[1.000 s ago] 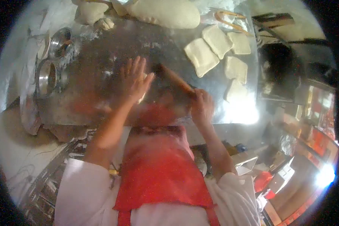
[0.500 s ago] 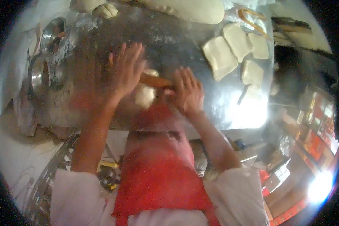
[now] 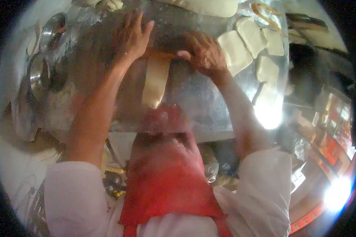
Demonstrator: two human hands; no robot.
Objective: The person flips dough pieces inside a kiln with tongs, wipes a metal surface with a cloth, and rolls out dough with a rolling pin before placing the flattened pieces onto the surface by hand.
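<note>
A wooden rolling pin [image 3: 161,53] lies crosswise between my hands, over the far end of a long flat strip of dough [image 3: 156,83]. My left hand [image 3: 133,38] presses on the pin's left end, palm down with fingers stretched forward and apart. On the right end rests my right hand [image 3: 205,53], its fingers reaching forward and its thumb out along the pin. Both pin ends are hidden under the hands. The strip runs toward me on the dark metal worktop [image 3: 197,103].
Several flat dough pieces [image 3: 234,51] lie at the right, some overlapping. A thick dough roll [image 3: 209,6] and a smaller dough lump [image 3: 110,4] are at the back. Metal bowls [image 3: 40,75] stand at the left. A curved tan strip [image 3: 265,15] lies at the back right.
Both hands and the rolling pin have moved away from me. The short dough piece under the pin has become a long flat strip.
</note>
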